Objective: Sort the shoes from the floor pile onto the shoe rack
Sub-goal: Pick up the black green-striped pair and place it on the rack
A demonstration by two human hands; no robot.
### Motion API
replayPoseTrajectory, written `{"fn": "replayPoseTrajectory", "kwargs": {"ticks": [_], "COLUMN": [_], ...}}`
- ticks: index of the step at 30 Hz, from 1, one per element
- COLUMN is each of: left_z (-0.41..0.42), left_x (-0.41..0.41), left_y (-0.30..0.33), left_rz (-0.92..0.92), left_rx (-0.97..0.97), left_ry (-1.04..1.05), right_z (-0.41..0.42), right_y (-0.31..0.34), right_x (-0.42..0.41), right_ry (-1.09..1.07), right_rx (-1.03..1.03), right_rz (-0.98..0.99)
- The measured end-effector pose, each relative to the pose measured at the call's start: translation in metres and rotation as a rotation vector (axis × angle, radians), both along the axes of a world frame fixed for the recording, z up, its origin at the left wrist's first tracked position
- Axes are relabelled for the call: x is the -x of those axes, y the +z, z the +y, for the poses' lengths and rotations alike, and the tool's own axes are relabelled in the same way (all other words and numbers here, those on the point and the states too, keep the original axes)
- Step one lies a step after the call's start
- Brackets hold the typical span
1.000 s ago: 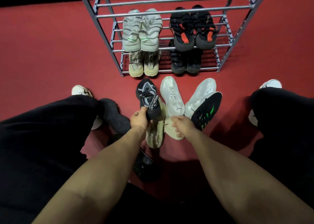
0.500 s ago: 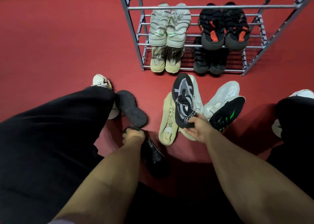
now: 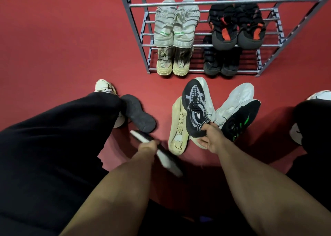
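Left hand (image 3: 147, 145) now gripping black shoe (image 3: 161, 154); shoe rack (image 3: 231, 3) with four pairs.

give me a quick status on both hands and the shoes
Left hand grips a blurred dark shoe. Right hand holds the black patterned shoe by its heel. Four pairs on rack, top rails free.

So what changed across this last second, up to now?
The black-and-white knit shoe passed from the left hand to the right hand, which now grips its heel. The left hand moved back and took hold of a dark shoe, lifting it. The rack shoes stayed as they were.
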State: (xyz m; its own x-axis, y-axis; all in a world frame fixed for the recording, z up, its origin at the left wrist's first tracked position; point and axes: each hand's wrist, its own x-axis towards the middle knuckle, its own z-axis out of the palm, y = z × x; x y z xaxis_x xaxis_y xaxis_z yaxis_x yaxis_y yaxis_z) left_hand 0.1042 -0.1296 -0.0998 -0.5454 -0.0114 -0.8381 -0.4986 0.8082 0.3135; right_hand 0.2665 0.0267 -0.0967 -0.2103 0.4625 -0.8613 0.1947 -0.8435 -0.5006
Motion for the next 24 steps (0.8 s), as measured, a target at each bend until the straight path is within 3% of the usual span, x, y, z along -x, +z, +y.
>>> {"fn": "replayPoseTrajectory", "kwargs": {"ticks": [3,7,9,12,13,16,21,22,24], "left_z": [0.023,0.058,0.077,0.088,0.084,0.058,0.045,0.048,0.052], "left_x": [-0.006,-0.007,-0.008,-0.013,-0.013,-0.008,-0.028,-0.032,-0.034], "left_y": [0.024,0.05,0.047,0.037,0.031,0.013,-0.004,-0.002,-0.006], "left_rz": [0.377,0.628,0.541,0.188,0.208,0.466,-0.053,-0.096,0.014], "left_rx": [-0.005,-0.154,-0.333,-0.548,-0.509,-0.156,-0.244,-0.252,-0.12], "left_ry": [-0.107,-0.329,-0.445,-0.361,-0.382,-0.596,-0.41,-0.37,-0.469], "right_z": [0.002,0.005,0.008,0.013,0.015,0.016,0.013,0.012,0.009], "right_y": [0.001,0.006,0.008,0.015,0.016,0.017,0.013,0.013,0.014], "right_x": [0.002,0.001,-0.003,-0.013,-0.018,-0.032,-0.033,-0.03,-0.027], "right_ry": [-0.16,-0.313,-0.39,-0.502,-0.543,-0.624,-0.527,-0.472,-0.386], "right_rx": [-0.005,-0.045,-0.076,-0.126,-0.137,-0.15,-0.105,-0.084,-0.05], "right_rz": [0.006,0.016,0.005,-0.018,-0.015,-0.001,0.04,0.056,0.08]}}
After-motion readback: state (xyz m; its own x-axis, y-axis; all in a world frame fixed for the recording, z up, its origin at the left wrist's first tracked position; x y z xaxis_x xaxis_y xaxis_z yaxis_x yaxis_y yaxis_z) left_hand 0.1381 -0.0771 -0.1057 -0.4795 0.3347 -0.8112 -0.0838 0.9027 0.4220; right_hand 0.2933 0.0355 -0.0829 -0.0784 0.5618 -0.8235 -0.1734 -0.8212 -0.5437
